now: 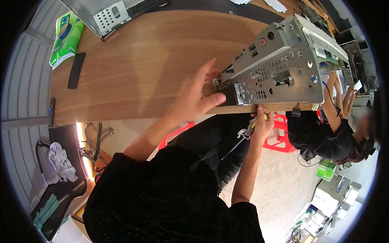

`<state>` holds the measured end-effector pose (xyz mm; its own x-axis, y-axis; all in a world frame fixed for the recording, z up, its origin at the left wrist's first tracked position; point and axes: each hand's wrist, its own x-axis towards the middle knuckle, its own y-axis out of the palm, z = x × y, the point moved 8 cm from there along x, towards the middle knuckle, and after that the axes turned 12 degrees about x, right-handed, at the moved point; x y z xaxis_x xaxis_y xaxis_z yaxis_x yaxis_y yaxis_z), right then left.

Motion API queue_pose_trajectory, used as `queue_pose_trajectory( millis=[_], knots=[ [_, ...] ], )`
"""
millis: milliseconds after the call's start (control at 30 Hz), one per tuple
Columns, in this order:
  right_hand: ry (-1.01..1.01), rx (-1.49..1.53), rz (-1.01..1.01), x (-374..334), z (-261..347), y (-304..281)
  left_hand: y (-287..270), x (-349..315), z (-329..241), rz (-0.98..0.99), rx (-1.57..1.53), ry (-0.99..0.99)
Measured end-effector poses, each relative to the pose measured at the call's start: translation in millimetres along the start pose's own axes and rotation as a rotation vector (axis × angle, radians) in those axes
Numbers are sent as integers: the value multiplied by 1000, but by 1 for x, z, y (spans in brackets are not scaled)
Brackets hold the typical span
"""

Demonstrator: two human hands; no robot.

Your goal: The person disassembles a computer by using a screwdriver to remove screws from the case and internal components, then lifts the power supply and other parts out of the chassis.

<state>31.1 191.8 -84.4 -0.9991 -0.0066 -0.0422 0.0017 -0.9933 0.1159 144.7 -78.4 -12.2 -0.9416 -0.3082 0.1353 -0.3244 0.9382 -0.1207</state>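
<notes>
A grey metal computer chassis (pixel 283 69) with many punched holes lies on its side on the wooden table (pixel 146 65), its back panel facing me. My left hand (pixel 198 97) rests against its left end, thumb pressed on a dark block (pixel 231 94) at the corner, fingers spread. My right hand (pixel 261 123) is just below the table's near edge, closed around a screwdriver (pixel 243 135) with a yellow-green handle and a metal shaft pointing down-left.
A second grey metal case (pixel 109 16) lies at the table's far left. A green packet (pixel 67 36), a black bar (pixel 76 69) and a remote (pixel 51 111) sit on the left. Red stools (pixel 279 135) stand below. Another person (pixel 336 129) in black works at right.
</notes>
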Motion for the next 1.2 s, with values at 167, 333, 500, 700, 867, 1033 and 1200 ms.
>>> queue_pose_trajectory(
  millis=[167, 333, 500, 700, 867, 1033, 1200],
  knots=[
    [36, 16, -25, -1, -2, -3, 11, -9, -23, -12, 116, 225],
    [68, -11, -58, -1, -4, -5, 15, -5, -47, -82, 180, 391],
    [-4, 40, -40, -1, 2, -2, 26, -2, -73, -161, 322, 541],
    [3, 92, -1, -2, -2, -2, 33, -6, -71, -246, 366, 355],
    [32, 93, -3, -4, 1, -1, 27, -9, -86, -398, 414, 543],
    [22, 122, 26, -3, -5, -1, 34, -12, -94, -449, 343, 561],
    [-17, 136, 47, -4, -4, -1, 39, -11, -99, -429, 482, 580]
  ],
)
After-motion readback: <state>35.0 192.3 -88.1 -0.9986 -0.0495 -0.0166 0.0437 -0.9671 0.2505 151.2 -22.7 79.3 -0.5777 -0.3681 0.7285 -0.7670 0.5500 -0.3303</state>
